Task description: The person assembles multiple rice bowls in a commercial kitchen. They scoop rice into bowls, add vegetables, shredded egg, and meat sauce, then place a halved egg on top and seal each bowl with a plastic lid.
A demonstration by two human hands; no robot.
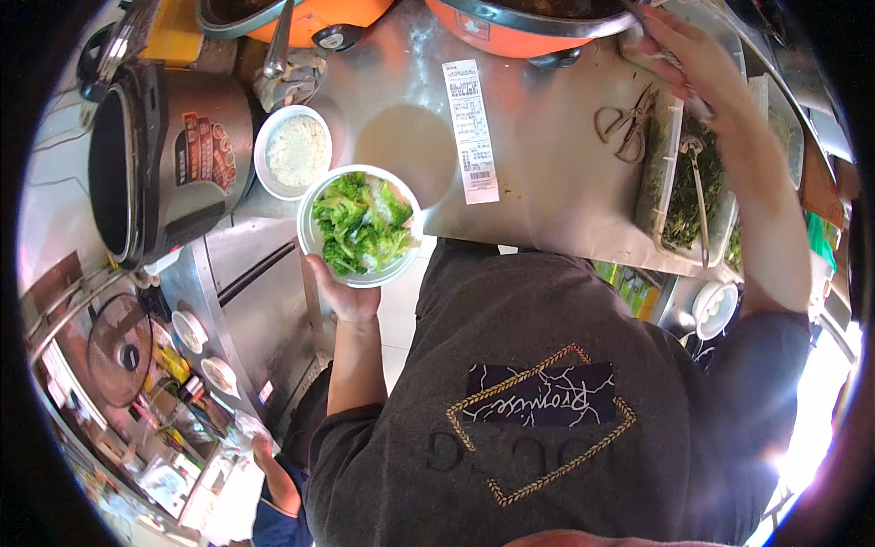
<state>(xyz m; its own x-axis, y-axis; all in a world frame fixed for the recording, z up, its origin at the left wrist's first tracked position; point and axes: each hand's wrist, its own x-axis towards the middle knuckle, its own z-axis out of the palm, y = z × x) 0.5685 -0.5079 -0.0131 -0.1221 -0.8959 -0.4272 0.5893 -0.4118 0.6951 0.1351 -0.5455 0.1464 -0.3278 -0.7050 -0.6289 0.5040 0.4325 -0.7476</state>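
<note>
My left hand (346, 297) grips a white round bowl (305, 241) from below, at the front edge of the metal counter. Green broccoli (354, 219) and some paler pieces fill it. Reaching far right, my right hand (682, 60) is beside the rim of an orange pot (510, 42). Its fingers look curled, but blur hides what they hold, if anything. Just beyond the broccoli bowl stands another white bowl (262, 164) with white rice-like food (298, 153) in it.
A printed paper slip (471, 132) lies mid-counter. Scissors (625, 126) rest near a clear tub (670, 173) of chopped greens. A large cooker (173, 164) stands left; a second orange pot (355, 20) is at the back. Another person's hand (264, 448) shows lower left.
</note>
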